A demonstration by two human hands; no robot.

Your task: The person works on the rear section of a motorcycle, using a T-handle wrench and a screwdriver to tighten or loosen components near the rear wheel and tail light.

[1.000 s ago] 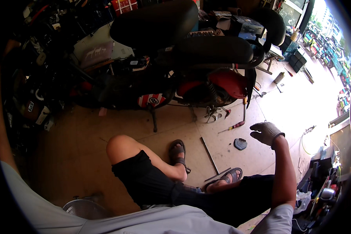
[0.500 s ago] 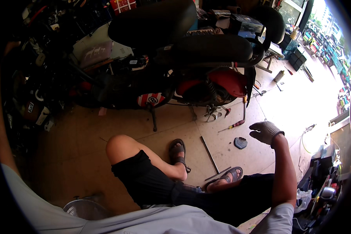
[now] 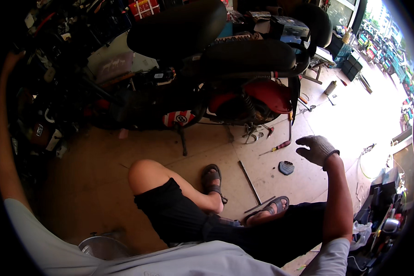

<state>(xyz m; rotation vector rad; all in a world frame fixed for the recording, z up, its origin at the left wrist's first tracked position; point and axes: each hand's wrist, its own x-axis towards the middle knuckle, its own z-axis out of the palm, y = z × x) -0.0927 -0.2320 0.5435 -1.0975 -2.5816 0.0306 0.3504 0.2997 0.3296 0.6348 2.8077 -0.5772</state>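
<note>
My right hand, in a grey knitted glove, hovers over the floor with thumb and fingers apart and nothing between them. Below it on the tiles lies a dark, rounded flat piece. To its left is a screwdriver with a dark red handle. Far out at the left rim, my left hand reaches into dark clutter; its fingers are too shadowed to make out. Ahead stands a scooter with a black seat, a red rear fender and its kickstand down.
A long T-shaped metal bar lies beside my sandalled feet. Pliers-like tools rest under the rear wheel, and a small can stands farther right. Boxes and parts crowd the lower right, near a white plastic bag. A round metal basin sits lower left.
The view has shifted slightly. My right hand has tilted a little and stays unoccupied above the floor. My left arm remains stretched out to the far left.
</note>
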